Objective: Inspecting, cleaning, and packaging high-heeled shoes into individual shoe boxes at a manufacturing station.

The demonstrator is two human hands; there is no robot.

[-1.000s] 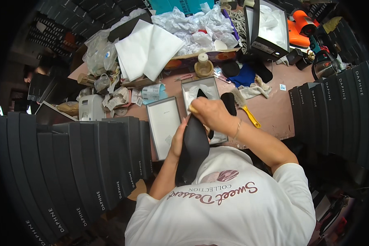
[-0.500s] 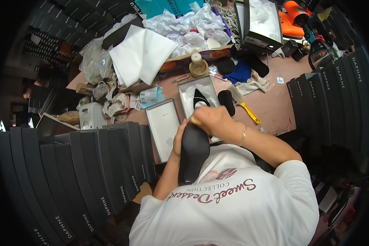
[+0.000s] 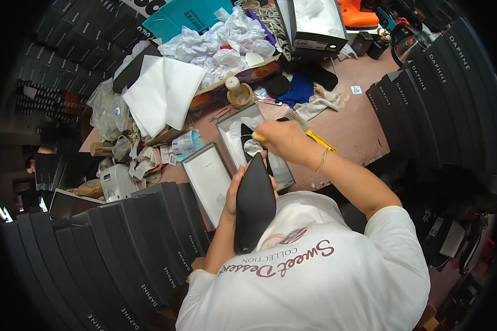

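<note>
A black pointed shoe (image 3: 255, 201) is tilted in front of my chest, its pointed end away from me. My left hand (image 3: 235, 190) grips it along the left side, and some fingertips show at its right edge. Just beyond the point, my right hand (image 3: 287, 142) is closed on a small yellowish pad (image 3: 257, 135), apart from the shoe. Below that hand, an open grey shoebox (image 3: 284, 175) holds white tissue and another black shoe (image 3: 246, 132), partly covered. Its pale lid (image 3: 207, 179) lies to the left.
Stacked dark shoeboxes rise at left (image 3: 121, 237) and right (image 3: 436, 94). A yellow-handled brush (image 3: 323, 141) lies right of my right hand. Farther back are a small jar (image 3: 239, 94), a blue cloth (image 3: 297, 91), crumpled white tissue (image 3: 221, 47) and another open box (image 3: 315, 25).
My right hand has come off the shoe's pointed end and moved away from it with the pad. The left hand still grips the shoe. The whole view has shifted and turned somewhat.
</note>
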